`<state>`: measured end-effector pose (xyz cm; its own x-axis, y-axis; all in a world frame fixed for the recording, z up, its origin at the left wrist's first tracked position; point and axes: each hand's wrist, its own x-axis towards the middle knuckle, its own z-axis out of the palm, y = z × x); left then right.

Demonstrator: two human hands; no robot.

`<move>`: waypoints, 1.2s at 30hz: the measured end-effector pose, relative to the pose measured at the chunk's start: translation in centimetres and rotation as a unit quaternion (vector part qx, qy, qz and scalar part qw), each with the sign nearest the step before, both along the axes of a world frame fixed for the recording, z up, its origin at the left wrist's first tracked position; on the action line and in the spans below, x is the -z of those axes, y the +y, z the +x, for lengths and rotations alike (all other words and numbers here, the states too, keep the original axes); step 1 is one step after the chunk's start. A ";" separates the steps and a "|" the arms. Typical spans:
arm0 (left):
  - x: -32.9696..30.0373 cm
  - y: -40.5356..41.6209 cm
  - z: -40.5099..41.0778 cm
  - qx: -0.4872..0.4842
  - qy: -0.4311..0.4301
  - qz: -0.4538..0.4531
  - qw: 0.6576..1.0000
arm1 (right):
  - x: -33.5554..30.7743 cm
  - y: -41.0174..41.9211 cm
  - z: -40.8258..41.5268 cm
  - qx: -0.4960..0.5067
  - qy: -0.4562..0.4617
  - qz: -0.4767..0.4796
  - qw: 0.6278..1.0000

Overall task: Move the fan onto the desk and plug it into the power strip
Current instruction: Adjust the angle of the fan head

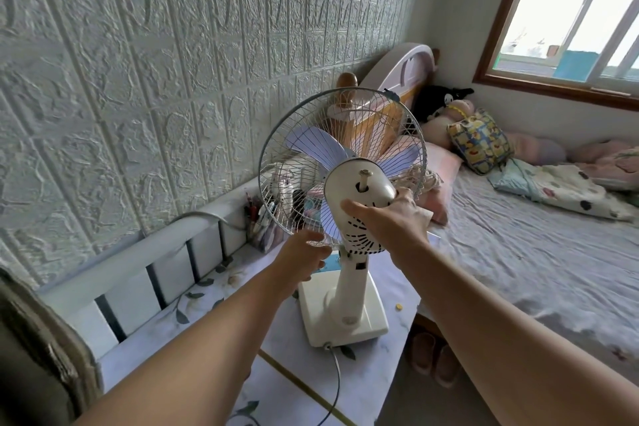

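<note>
two hands are on the cream plastic desk fan with pale lilac blades and a wire cage (340, 197) in the head view, the only view there is. the right hand (387, 221) wraps the rounded motor housing from the side, thumb across its back and fingers curled round the far side. the left hand (304, 258) grips the lower rim of the cage, fingers curled under it. the fan stands upright with its square base resting on the white floral-patterned desk top (214, 287), near the edge that faces the bed with the grey crumpled sheet (539, 252).

so the move onto the desk looks all but done; the hands seem to be steadying or aiming the head. the thin grey power cord (334, 380) leaves the front of the base and runs over the near desk edge, its plug out of sight. no power strip shows anywhere in the frame, so i cannot tell where it lies. the next move, as i judge it, calls for letting go, following the cord to its plug and finding the strip.
</note>
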<state>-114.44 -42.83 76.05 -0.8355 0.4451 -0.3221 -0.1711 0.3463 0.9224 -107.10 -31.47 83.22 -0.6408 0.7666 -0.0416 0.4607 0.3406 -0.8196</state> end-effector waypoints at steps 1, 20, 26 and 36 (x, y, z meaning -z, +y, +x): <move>-0.1 0.0 0.1 0.002 0.002 -0.003 1.000 | 0.0 0.0 0.2 0.000 0.004 -0.002 1.000; -2.9 -2.0 3.6 0.001 0.041 -0.015 0.999 | 0.0 -1.0 5.6 -0.034 0.045 -0.010 0.998; -3.4 -1.5 4.9 -0.007 0.048 -0.011 0.999 | 0.4 0.0 6.4 -0.060 0.043 -0.013 0.997; -0.3 3.0 7.7 -0.099 0.077 -0.103 0.987 | 4.8 6.0 6.3 -0.212 0.036 -0.039 0.976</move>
